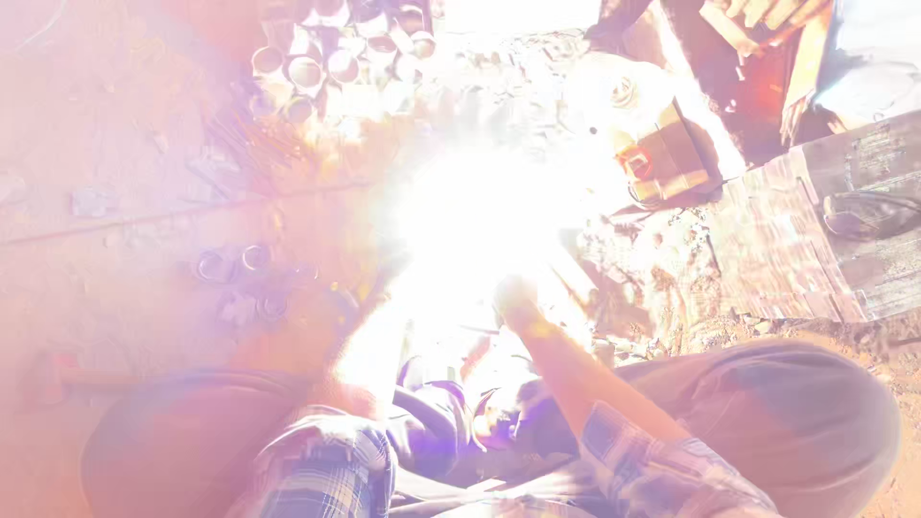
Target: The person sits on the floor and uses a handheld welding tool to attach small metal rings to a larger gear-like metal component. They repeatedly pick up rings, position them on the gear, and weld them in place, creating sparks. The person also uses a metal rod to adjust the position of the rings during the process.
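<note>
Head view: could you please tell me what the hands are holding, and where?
It cannot be told: white glare swallows the left hand and right hand.

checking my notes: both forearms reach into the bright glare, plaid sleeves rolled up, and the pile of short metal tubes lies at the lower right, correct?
Not quite: the head view shows the pile of short metal tubes at the upper left, not lower right. Forearms, plaid sleeves and glare are as stated.
</note>
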